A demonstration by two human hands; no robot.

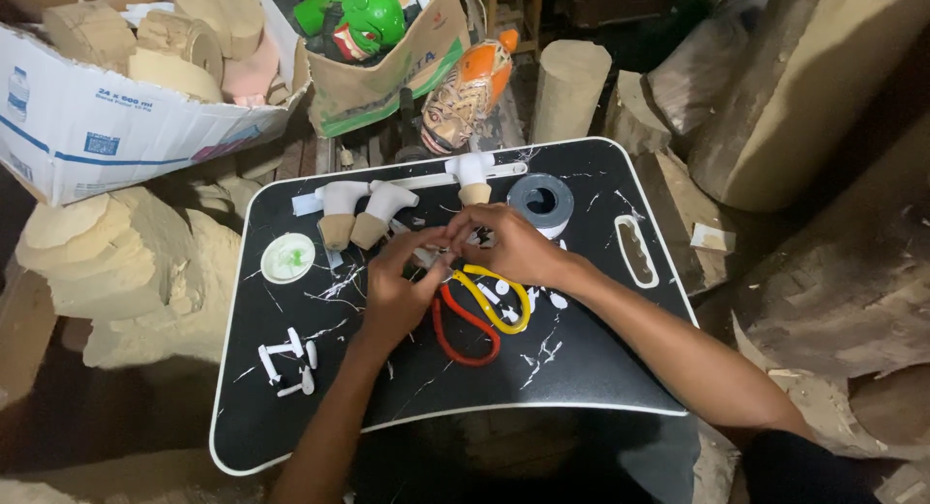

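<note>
Our left hand (397, 293) and right hand (509, 244) pinch together one small white piece (433, 260) above the black marbled tray (581, 359). We think it may slip among the white scraps (288, 357), since our fingertips cover it.

Small white piece (433, 255) pinched between both hands' fingertips, mostly hidden, above bench centre; shape too small to tell.

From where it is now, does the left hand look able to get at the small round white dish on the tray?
Probably yes: the left hand sits beside the dish, with only bare black tray between them.
</note>
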